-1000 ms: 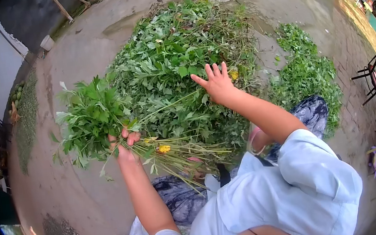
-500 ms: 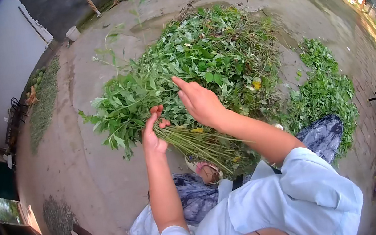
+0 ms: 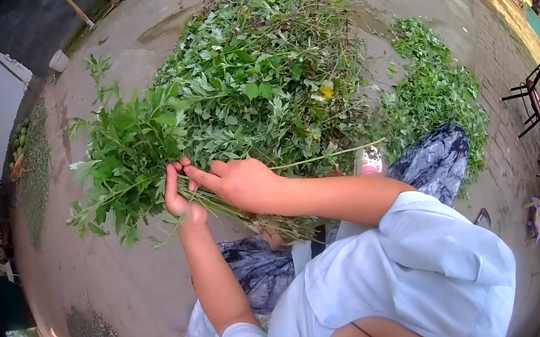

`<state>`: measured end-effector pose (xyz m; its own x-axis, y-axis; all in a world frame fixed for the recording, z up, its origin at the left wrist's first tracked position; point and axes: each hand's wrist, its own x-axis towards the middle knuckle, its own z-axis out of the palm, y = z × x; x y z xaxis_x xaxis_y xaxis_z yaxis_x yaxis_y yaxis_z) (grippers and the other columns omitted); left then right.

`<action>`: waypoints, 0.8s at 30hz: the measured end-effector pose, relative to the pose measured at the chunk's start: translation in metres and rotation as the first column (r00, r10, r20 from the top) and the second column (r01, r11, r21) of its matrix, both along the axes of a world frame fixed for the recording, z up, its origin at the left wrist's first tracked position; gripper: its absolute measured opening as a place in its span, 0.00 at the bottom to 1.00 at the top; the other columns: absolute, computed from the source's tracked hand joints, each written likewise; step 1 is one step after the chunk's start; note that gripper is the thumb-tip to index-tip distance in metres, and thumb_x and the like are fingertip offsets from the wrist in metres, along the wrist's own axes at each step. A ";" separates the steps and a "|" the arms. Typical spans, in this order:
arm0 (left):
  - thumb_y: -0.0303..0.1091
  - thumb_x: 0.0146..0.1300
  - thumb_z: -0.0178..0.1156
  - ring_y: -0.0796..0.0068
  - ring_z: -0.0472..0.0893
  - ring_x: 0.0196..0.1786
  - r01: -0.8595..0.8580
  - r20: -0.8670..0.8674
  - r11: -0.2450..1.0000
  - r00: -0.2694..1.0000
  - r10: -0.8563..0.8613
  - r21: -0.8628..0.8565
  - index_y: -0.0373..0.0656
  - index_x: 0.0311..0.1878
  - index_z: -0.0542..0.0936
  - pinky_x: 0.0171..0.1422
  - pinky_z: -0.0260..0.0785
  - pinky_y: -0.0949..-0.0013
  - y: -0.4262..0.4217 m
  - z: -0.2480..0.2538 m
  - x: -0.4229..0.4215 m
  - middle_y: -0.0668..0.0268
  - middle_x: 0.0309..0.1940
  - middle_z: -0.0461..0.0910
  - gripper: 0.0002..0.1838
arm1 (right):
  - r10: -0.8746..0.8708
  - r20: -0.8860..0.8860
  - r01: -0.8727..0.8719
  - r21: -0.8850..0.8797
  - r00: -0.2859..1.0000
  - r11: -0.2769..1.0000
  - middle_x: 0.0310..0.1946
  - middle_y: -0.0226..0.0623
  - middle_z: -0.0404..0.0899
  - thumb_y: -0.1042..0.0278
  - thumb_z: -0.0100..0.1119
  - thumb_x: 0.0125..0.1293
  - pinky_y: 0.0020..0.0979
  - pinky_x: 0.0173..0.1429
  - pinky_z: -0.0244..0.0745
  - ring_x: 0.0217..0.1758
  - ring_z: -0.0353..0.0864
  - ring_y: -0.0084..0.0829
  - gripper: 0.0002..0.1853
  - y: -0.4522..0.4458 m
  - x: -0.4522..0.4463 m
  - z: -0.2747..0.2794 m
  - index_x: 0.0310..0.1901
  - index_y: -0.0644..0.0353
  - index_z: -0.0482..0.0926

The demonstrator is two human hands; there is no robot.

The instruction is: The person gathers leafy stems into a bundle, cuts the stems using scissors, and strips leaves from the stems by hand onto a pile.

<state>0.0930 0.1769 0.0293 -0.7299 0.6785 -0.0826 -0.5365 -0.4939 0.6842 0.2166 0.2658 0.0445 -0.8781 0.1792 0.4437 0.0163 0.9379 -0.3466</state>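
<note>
My left hand [image 3: 184, 197] is wrapped round a thick bunch of leafy green stems [image 3: 127, 143], leaves pointing left and bare stalks running down to the right. Against it, my right hand [image 3: 244, 182] has its fingers closed at the neck of the bunch, fingertips close to the left hand's. One long single stem [image 3: 326, 156] sticks out to the right from behind the right hand, apart from the other stalks. Its grip point is hidden by the fingers. Just beyond both hands lies a large heap of cut leafy plants [image 3: 246, 90].
To the right is a second leafy pile [image 3: 440, 88] beside my knee. Chairs [image 3: 530, 97] stand at the far right. A white bucket [image 3: 58, 61] sits by the left wall, near a strip of drying plant matter [image 3: 38, 178]. Another dark patch [image 3: 92, 332] lies lower left.
My right hand has come down from above the heap to the neck of the bunch, and a single stem now trails from it. The bunch has shifted left as the view moved.
</note>
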 end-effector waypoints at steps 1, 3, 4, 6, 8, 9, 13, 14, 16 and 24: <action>0.36 0.62 0.51 0.82 0.64 0.23 -0.011 0.013 1.000 1.000 0.011 -0.004 0.44 0.33 0.72 0.28 0.57 0.81 0.002 -0.003 0.000 0.66 0.35 0.74 0.07 | -0.096 -0.089 0.099 0.027 0.991 0.995 0.21 0.31 0.67 0.64 0.58 0.49 0.30 0.19 0.70 0.20 0.75 0.29 0.24 -0.005 -0.005 -0.007 0.51 0.54 0.70; 0.36 0.63 0.50 0.81 0.65 0.25 0.031 -0.002 1.000 1.000 -0.031 0.006 0.44 0.35 0.72 0.31 0.60 0.80 0.004 -0.003 0.000 0.67 0.35 0.73 0.07 | -0.120 -0.179 0.119 -0.014 0.977 0.993 0.20 0.31 0.67 0.63 0.58 0.51 0.30 0.19 0.70 0.19 0.74 0.29 0.17 -0.004 -0.010 -0.009 0.45 0.54 0.72; 0.36 0.63 0.50 0.81 0.65 0.25 0.040 0.002 0.999 0.999 -0.040 0.000 0.44 0.35 0.72 0.31 0.60 0.80 0.007 -0.001 0.004 0.67 0.35 0.73 0.07 | -0.130 -0.270 0.119 -0.056 0.954 0.991 0.20 0.31 0.67 0.62 0.57 0.53 0.30 0.18 0.70 0.18 0.74 0.29 0.12 -0.004 -0.012 -0.009 0.38 0.55 0.74; 0.36 0.64 0.48 0.81 0.67 0.30 -0.093 0.055 0.988 0.993 0.100 -0.123 0.43 0.37 0.72 0.37 0.63 0.78 0.014 0.007 0.014 0.67 0.36 0.73 0.07 | -0.173 -0.326 0.151 -0.091 0.929 0.984 0.18 0.31 0.69 0.62 0.56 0.54 0.30 0.18 0.70 0.18 0.74 0.30 0.07 0.000 -0.021 -0.012 0.28 0.56 0.73; 0.36 0.65 0.46 0.80 0.68 0.35 0.039 -0.036 0.996 0.998 -0.042 -0.077 0.43 0.40 0.72 0.43 0.63 0.75 0.005 -0.007 0.004 0.67 0.40 0.73 0.09 | -0.179 -0.332 0.138 -0.142 0.926 0.980 0.18 0.31 0.73 0.63 0.55 0.55 0.30 0.19 0.70 0.18 0.76 0.30 0.08 0.007 -0.025 -0.011 0.24 0.56 0.73; 0.36 0.64 0.47 0.80 0.69 0.37 0.088 -0.064 0.996 0.994 -0.090 -0.028 0.41 0.43 0.72 0.44 0.63 0.74 0.004 -0.009 0.004 0.67 0.43 0.73 0.10 | -0.216 -0.297 0.166 -0.185 0.930 0.969 0.17 0.32 0.75 0.62 0.54 0.56 0.32 0.19 0.71 0.20 0.77 0.32 0.10 0.009 -0.026 -0.008 0.22 0.57 0.72; 0.34 0.63 0.47 0.75 0.70 0.45 0.144 -0.115 0.990 0.983 -0.144 -0.010 0.39 0.48 0.71 0.52 0.63 0.70 0.004 -0.013 0.000 0.64 0.49 0.72 0.13 | -0.220 -0.051 0.200 -0.258 0.974 0.945 0.18 0.34 0.75 0.61 0.52 0.57 0.35 0.20 0.71 0.20 0.77 0.35 0.11 0.015 -0.028 0.004 0.23 0.57 0.73; 0.34 0.63 0.47 0.74 0.70 0.48 0.104 -0.116 0.992 0.987 -0.112 -0.069 0.39 0.48 0.71 0.54 0.61 0.69 0.004 -0.012 0.000 0.64 0.49 0.72 0.13 | -0.186 -0.031 0.173 -0.246 0.982 0.954 0.20 0.36 0.76 0.60 0.51 0.58 0.36 0.21 0.71 0.21 0.77 0.37 0.11 0.017 -0.028 0.006 0.25 0.58 0.73; 0.34 0.63 0.48 0.72 0.70 0.50 0.055 -0.119 0.991 0.990 -0.070 -0.124 0.40 0.48 0.71 0.57 0.60 0.68 0.002 -0.010 -0.002 0.64 0.49 0.72 0.13 | -0.143 -0.010 0.137 -0.231 0.990 0.963 0.21 0.37 0.77 0.60 0.50 0.59 0.38 0.21 0.71 0.21 0.77 0.38 0.11 0.017 -0.027 0.007 0.28 0.59 0.73; 0.36 0.66 0.45 0.75 0.70 0.34 -0.133 0.037 0.990 0.990 0.134 -0.038 0.42 0.34 0.68 0.45 0.64 0.65 -0.029 0.017 -0.013 0.68 0.28 0.68 0.08 | 0.390 0.362 -0.165 -0.517 0.847 0.840 0.33 0.45 0.78 0.55 0.41 0.65 0.42 0.44 0.70 0.39 0.76 0.45 0.17 0.056 0.061 -0.030 0.46 0.56 0.73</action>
<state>0.0798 0.1475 0.0467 -0.8094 0.5715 -0.1352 -0.4944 -0.5389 0.6820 0.2781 0.3214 0.0149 -0.9975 -0.0238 -0.0664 0.0340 0.6630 -0.7479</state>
